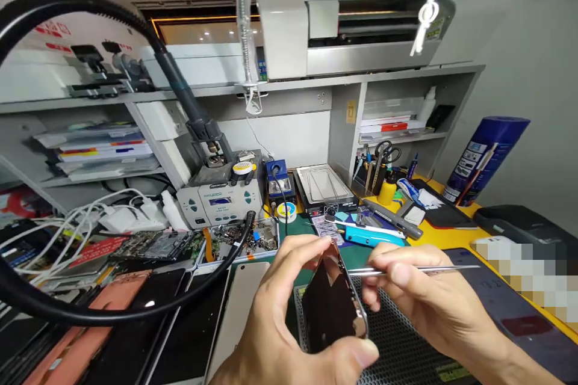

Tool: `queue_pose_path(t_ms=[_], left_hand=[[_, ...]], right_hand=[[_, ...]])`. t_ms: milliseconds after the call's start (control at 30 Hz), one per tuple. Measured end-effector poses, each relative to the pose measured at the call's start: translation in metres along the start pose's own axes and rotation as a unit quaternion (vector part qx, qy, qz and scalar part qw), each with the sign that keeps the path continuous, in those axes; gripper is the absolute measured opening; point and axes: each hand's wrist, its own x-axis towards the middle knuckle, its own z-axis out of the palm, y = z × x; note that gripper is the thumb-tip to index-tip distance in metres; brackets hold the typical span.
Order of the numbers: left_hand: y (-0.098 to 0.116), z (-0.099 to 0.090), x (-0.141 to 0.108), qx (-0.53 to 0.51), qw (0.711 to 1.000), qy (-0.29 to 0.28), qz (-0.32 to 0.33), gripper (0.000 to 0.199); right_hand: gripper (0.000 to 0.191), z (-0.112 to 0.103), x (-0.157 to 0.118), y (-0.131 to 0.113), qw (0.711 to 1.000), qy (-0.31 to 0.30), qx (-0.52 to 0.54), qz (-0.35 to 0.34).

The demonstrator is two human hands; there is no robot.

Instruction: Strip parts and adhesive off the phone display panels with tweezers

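Here — left hand tight around phone; right hand tight on metal tool; station lettering illegible

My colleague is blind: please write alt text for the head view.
A person's left hand holds up a thin, dark phone-like device while the right hand points a slim metal tool at its edge, over a workbench crowded with electronics.
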Motion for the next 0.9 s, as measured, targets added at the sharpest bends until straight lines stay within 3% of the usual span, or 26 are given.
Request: queue_pose_path(t_ms=[200, 400, 633, 900], left_hand=[[0.012, 0.003, -0.001, 0.103, 0.993, 0.044, 0.025, 0.074], [0.012, 0.008, -0.003, 0.177, 0.974, 0.113, 0.084, 0.065], [0.008, 0.006, -0.007, 0.26, 0.949, 0.129, 0.125, 0.061], [0.0, 0.003, -0.011, 0.351, 0.912, 0.137, 0.161, 0.064]], right_hand=[[0.006, 0.005, 0.004, -0.002, 0.995, 0.01, 0.065, 0.069], [0.01, 0.002, 0.007, 0.005, 0.985, 0.032, 0.095, 0.137], [0.018, -0.009, 0.008, 0.02, 0.976, 0.089, 0.103, 0.169], [0.022, -0.015, 0.008, 0.028, 0.974, 0.107, 0.09, 0.179]])
